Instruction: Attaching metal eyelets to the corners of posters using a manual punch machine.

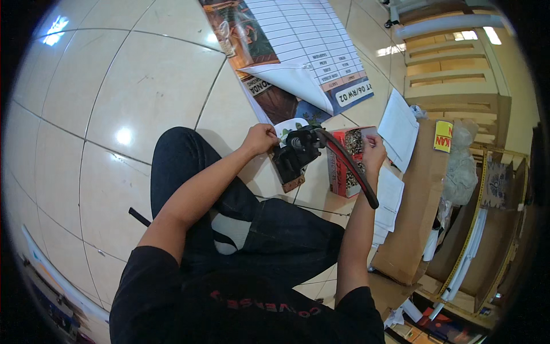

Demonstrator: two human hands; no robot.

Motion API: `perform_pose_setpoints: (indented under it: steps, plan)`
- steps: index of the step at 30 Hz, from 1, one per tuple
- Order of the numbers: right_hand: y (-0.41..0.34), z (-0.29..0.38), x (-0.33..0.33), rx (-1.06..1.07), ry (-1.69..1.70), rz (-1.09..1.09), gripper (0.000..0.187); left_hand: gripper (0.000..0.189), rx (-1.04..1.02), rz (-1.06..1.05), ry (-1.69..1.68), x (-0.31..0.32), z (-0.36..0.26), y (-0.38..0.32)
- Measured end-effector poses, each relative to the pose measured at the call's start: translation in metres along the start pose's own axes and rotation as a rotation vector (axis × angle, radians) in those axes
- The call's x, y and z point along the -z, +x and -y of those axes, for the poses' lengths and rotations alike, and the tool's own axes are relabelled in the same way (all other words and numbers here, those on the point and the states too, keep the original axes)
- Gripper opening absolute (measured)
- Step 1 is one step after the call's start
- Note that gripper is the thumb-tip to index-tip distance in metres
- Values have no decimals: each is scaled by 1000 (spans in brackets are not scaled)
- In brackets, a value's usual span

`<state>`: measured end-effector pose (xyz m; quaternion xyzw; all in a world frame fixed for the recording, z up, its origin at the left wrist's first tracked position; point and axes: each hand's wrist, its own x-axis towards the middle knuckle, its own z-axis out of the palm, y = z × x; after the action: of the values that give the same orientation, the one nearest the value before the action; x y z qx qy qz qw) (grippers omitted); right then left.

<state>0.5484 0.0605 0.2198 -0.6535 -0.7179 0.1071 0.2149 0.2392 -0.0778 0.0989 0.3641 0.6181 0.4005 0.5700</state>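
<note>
A black metal hand press, probably an eyelet press (296, 150), stands on the tiled floor before me. Its long curved lever (350, 165) slants down to the right, over an open red and white box (337, 180) of small metal pieces, perhaps eyelets (354, 142). My left hand (260, 139) pinches the edge of a white sheet with green print (291, 128), which lies partly behind the press head. My right hand (374, 150) is over the right side of the box, fingers bent close together; whether they hold anything cannot be told.
Large printed sheets (300, 43) lie beyond the press, one corner folded over. White papers (397, 129) lie right of the box, beside a long cardboard box (412, 202). Farther right are a plastic bag (459, 172) and a yellow-edged frame (477, 215). My crossed legs (292, 232) are close below.
</note>
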Motion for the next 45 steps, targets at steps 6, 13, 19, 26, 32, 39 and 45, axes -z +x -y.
perform_pose_setpoints:
  steps: [6, 13, 19, 26, 32, 39, 45]
  plan:
    - [-35, 65, -78, 167, 72, 651, 21, 17, -59, -55, 110, 1, 2, 0]
    - [-68, 38, -139, -330, 1197, 745, 16, 17, -77, -54, 116, -7, 7, 4]
    - [-72, 40, -134, -310, 1293, 673, 22, 20, -67, -63, 171, -4, 5, 6]
    - [-74, 48, -135, -226, 1071, 662, 26, 21, -65, -89, 170, 0, 9, 5]
    - [-23, 91, -31, 83, 510, 951, 28, 20, -61, -53, 144, -5, 3, 4]
    - [-124, 170, 106, -84, 50, 418, 55, 17, -59, -68, 113, -2, 7, 6]
    - [-163, 117, 37, -177, 135, 53, 51, 16, 2, -40, -20, -4, 4, 5]
